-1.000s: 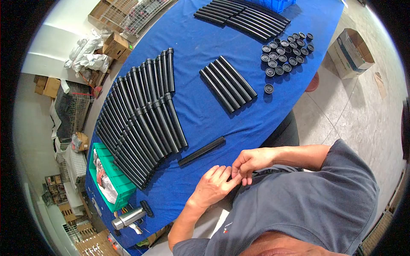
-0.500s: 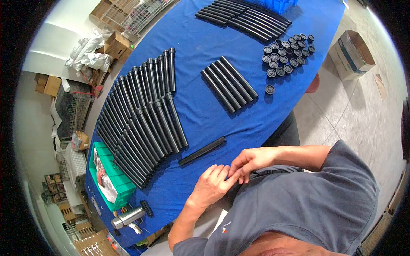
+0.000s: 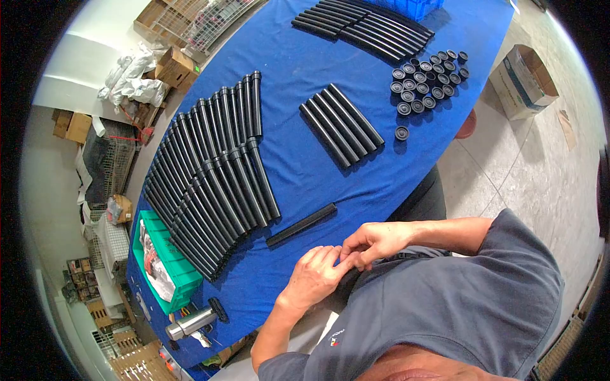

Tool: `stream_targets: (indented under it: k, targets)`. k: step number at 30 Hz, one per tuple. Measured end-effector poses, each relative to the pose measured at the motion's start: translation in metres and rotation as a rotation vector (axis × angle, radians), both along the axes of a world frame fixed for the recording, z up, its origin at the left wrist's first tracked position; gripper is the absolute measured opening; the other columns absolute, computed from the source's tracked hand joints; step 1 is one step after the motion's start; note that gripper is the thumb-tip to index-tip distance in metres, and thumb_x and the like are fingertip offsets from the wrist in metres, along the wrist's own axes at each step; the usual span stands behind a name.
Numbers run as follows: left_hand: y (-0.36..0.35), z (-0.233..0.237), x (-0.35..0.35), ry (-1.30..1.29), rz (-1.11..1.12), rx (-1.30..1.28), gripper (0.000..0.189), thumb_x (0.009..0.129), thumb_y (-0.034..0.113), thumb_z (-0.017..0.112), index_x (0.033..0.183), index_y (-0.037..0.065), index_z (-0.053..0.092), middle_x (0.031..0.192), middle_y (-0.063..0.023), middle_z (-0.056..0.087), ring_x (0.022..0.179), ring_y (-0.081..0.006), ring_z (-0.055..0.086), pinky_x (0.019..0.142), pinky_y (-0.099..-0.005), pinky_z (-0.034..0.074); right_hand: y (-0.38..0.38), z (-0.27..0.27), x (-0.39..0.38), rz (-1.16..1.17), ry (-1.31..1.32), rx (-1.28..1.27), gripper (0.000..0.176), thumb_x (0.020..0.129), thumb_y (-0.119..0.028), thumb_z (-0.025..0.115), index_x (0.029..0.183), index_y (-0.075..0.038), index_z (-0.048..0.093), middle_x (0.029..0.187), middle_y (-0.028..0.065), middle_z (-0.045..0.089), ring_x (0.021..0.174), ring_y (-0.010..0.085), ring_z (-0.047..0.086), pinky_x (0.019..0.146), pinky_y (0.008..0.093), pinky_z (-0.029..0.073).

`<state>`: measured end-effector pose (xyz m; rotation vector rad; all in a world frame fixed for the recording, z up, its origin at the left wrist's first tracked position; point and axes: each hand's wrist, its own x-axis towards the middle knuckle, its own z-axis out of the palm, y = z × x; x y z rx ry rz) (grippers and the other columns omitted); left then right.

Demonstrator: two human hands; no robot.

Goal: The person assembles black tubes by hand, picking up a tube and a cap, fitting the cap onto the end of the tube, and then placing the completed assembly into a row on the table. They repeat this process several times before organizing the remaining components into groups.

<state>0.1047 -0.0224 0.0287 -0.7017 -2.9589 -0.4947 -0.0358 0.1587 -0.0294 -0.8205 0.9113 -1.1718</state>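
At the near edge of the table, my left hand and my right hand meet fingertip to fingertip. The fingers of both are bent and pressed together; whatever may be between them is hidden or too small to name. Just beyond my left hand, a single black tube lies on the blue cloth. Farther off rests a small group of black tubes side by side. To its right are several round black caps, with one cap apart from the others.
Rows of black tubes with collared ends cover the left of the table. More tubes lie at the far end beside a blue bin. A green crate and a metal cylinder stand lower left. A cardboard box sits on the floor.
My right hand's fingers have shifted slightly against my left fingertips. The tubes and caps lie as before.
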Motion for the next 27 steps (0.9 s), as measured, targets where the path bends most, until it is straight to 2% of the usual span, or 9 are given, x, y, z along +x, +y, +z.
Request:
stream_targets:
  k: [3,6,9,12,15,17,21,23,27]
  targets:
    - [-0.003,-0.004,0.003,-0.056,0.003,-0.013,0.029,0.086,0.015,0.064,0.114,0.015,0.07,0.092,-0.0108,0.069,0.088,-0.0269,0.071,0.082,-0.0395,0.058,-0.002,0.004,0.0,0.0,0.053,0.024,0.025,0.096,-0.01,0.059,0.116,0.003,0.067,0.087,0.007,0.069,0.078,0.0138,0.067,0.071,0.0296,0.057]
    - [-0.004,0.001,0.005,-0.127,0.003,-0.023,0.031,0.085,0.015,0.067,0.116,0.016,0.07,0.087,-0.009,0.066,0.083,-0.0263,0.069,0.077,-0.0396,0.057,-0.001,-0.001,0.0,0.006,0.023,-0.007,0.025,0.098,-0.013,0.06,0.116,0.003,0.066,0.088,0.0069,0.07,0.078,0.0137,0.067,0.071,0.0296,0.057]
    - [-0.001,0.007,0.001,-0.104,0.007,0.063,0.025,0.082,0.014,0.073,0.105,0.013,0.067,0.083,-0.0091,0.064,0.076,-0.0287,0.068,0.068,-0.0418,0.056,0.0,-0.001,0.0,0.006,-0.016,-0.035,0.026,0.098,-0.014,0.06,0.117,0.003,0.066,0.089,0.0068,0.07,0.078,0.0135,0.067,0.071,0.0297,0.057]
    - [-0.002,0.004,0.004,-0.149,0.026,0.149,0.029,0.082,0.015,0.076,0.11,0.013,0.068,0.082,-0.0092,0.063,0.075,-0.0294,0.068,0.067,-0.0419,0.056,0.0,0.002,0.0,0.004,0.014,-0.036,0.027,0.099,-0.014,0.06,0.119,0.003,0.066,0.09,0.0066,0.071,0.08,0.0127,0.067,0.073,0.0296,0.057]
    - [-0.007,-0.002,0.009,-0.219,0.027,0.118,0.039,0.085,0.018,0.075,0.123,0.015,0.066,0.085,-0.009,0.065,0.077,-0.0292,0.068,0.071,-0.0418,0.056,-0.002,0.012,-0.003,0.02,0.113,0.009,0.028,0.1,-0.013,0.061,0.124,0.002,0.065,0.092,0.0057,0.072,0.081,0.011,0.067,0.076,0.0287,0.057]
    - [-0.006,0.001,0.008,-0.272,0.032,0.177,0.036,0.085,0.02,0.077,0.118,0.012,0.067,0.087,-0.0105,0.066,0.078,-0.0311,0.068,0.071,-0.043,0.056,-0.001,0.009,-0.002,0.023,0.167,-0.011,0.028,0.1,-0.012,0.061,0.124,0.002,0.064,0.091,0.0053,0.072,0.081,0.011,0.067,0.076,0.0284,0.057]
    - [-0.003,0.009,0.007,-0.345,0.061,0.242,0.034,0.086,0.022,0.078,0.115,0.01,0.067,0.091,-0.0119,0.069,0.08,-0.0327,0.069,0.072,-0.0438,0.057,0.001,0.006,-0.001,0.02,0.024,-0.011,0.027,0.098,-0.013,0.061,0.12,0.002,0.066,0.092,0.0055,0.071,0.081,0.0118,0.067,0.075,0.0282,0.057]
    - [-0.004,0.01,0.006,-0.353,0.06,0.222,0.037,0.086,0.023,0.078,0.118,0.01,0.066,0.091,-0.0122,0.068,0.081,-0.0328,0.069,0.073,-0.0437,0.057,0.0,0.0,0.002,-0.007,-0.046,-0.049,0.027,0.094,-0.01,0.059,0.116,0.004,0.067,0.093,0.0063,0.071,0.081,0.0132,0.068,0.072,0.0293,0.058]
    - [-0.009,0.001,0.01,-0.362,0.028,0.197,0.043,0.086,0.023,0.078,0.126,0.01,0.065,0.091,-0.0124,0.068,0.082,-0.033,0.068,0.073,-0.0436,0.057,-0.001,0.014,-0.002,0.015,0.087,0.032,0.028,0.093,-0.006,0.057,0.117,0.004,0.066,0.093,0.0069,0.071,0.08,0.0139,0.068,0.072,0.0293,0.058]
